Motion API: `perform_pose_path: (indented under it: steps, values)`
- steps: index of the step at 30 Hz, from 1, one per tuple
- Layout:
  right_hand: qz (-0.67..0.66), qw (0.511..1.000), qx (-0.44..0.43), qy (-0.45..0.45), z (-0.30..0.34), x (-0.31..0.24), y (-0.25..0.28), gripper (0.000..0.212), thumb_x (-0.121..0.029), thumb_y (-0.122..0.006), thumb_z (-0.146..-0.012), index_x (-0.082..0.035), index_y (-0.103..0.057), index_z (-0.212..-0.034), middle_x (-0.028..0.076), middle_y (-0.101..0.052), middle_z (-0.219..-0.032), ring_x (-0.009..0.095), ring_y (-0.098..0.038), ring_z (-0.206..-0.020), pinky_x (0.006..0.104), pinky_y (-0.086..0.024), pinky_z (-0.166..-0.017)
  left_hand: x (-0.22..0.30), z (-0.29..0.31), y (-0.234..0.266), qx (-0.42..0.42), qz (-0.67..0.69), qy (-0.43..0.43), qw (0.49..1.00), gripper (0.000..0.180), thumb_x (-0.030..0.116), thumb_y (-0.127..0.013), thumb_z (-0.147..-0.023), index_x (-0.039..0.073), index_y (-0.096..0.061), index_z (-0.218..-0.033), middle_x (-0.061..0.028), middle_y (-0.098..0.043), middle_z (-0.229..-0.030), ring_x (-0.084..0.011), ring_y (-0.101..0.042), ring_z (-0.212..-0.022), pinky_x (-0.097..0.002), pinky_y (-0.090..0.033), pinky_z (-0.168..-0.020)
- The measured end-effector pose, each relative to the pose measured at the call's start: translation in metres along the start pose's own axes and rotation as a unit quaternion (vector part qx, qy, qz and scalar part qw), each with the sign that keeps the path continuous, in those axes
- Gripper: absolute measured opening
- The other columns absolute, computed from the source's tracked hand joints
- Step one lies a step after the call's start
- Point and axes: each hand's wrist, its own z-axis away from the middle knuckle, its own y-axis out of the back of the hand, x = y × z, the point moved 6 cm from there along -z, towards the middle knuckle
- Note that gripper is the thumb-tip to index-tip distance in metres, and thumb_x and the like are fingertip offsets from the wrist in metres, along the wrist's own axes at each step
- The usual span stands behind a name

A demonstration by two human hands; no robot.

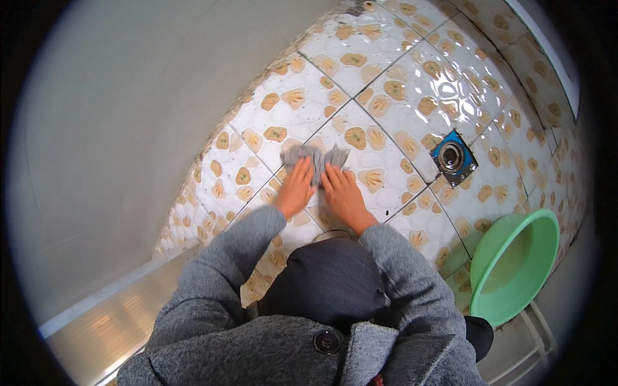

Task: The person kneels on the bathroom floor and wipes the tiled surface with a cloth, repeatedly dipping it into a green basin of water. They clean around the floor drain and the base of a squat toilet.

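A crumpled grey cloth (315,159) lies on the wet tiled floor (353,90), which has a white and tan pebble pattern. My left hand (297,188) presses on the cloth's left part, fingers stretched forward and lying flat. On its right part rests my right hand (344,196), fingers likewise extended over the fabric. The two hands are close together, and both press from above rather than wrapping round the cloth. Grey sleeves cover both forearms, and my dark-clad knee shows just below the hands.
To the right, a floor drain (453,156) with a blue surround is set into the tiles. A green basin (515,267) stands tilted at the lower right, beside a pale rack (537,338). A plain grey wall (122,128) borders the floor on the left. Water glistens near the drain.
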Motion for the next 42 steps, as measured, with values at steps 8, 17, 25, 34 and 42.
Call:
perform_pose_path:
  steps: [8, 17, 25, 34, 42]
  values:
    - [0.010, 1.000, 0.002, 0.003, -0.012, 0.007, 0.011, 0.050, -0.020, -0.054, -0.086, -0.002, -0.048, -0.132, 0.014, -0.043, -0.143, 0.025, -0.041, -0.131, 0.0443, -0.028, -0.109, -0.009, -0.043, 0.008, 0.043, 0.008, 0.004, 0.999, 0.062, 0.017, -0.061, -0.086, -0.007, -0.035, -0.136, -0.0235, -0.028, -0.148, -0.0392, -0.027, -0.138, -0.0451, -0.028, -0.111]
    - [0.063, 0.996, -0.014, -0.069, -0.029, 0.065, 0.035, 0.049, -0.016, -0.049, -0.088, 0.000, -0.046, -0.134, 0.016, -0.042, -0.143, 0.028, -0.040, -0.131, 0.0450, -0.027, -0.110, 0.025, -0.112, 0.020, 0.013, 0.041, -0.080, 0.996, 0.055, 0.014, -0.058, -0.088, -0.004, -0.040, -0.136, -0.0216, -0.033, -0.147, -0.0351, -0.031, -0.137, -0.0413, -0.028, -0.112]
    - [0.012, 0.997, -0.069, -0.033, 0.050, 0.024, 0.018, 0.053, -0.018, -0.050, -0.087, 0.002, -0.044, -0.135, 0.018, -0.040, -0.144, 0.029, -0.038, -0.133, 0.0449, -0.024, -0.112, 0.051, -0.045, -0.009, -0.027, 0.010, -0.118, 0.993, 0.058, 0.015, -0.058, -0.087, -0.007, -0.037, -0.137, -0.0206, -0.035, -0.146, -0.0343, -0.034, -0.135, -0.0439, -0.029, -0.110]
    - [0.055, 0.991, 0.054, -0.107, -0.073, 0.094, 0.048, 0.045, -0.016, -0.051, -0.086, 0.000, -0.049, -0.128, 0.017, -0.047, -0.138, 0.028, -0.046, -0.124, 0.0447, -0.031, -0.106, 0.012, -0.184, 0.040, 0.058, -0.062, -0.103, 0.991, 0.053, 0.013, -0.057, -0.087, -0.009, -0.040, -0.133, -0.0230, -0.035, -0.145, -0.0364, -0.030, -0.136, -0.0413, -0.027, -0.113]
    - [0.062, 0.989, -0.134, -0.023, 0.120, 0.052, 0.067, 0.055, -0.021, -0.056, -0.084, 0.000, -0.045, -0.133, 0.018, -0.043, -0.139, 0.031, -0.038, -0.131, 0.0478, -0.028, -0.108, 0.128, -0.051, -0.052, -0.079, 0.072, -0.238, 0.965, 0.063, 0.015, -0.063, -0.081, -0.010, -0.039, -0.134, -0.0234, -0.034, -0.145, -0.0350, -0.029, -0.137, -0.0415, -0.024, -0.113]
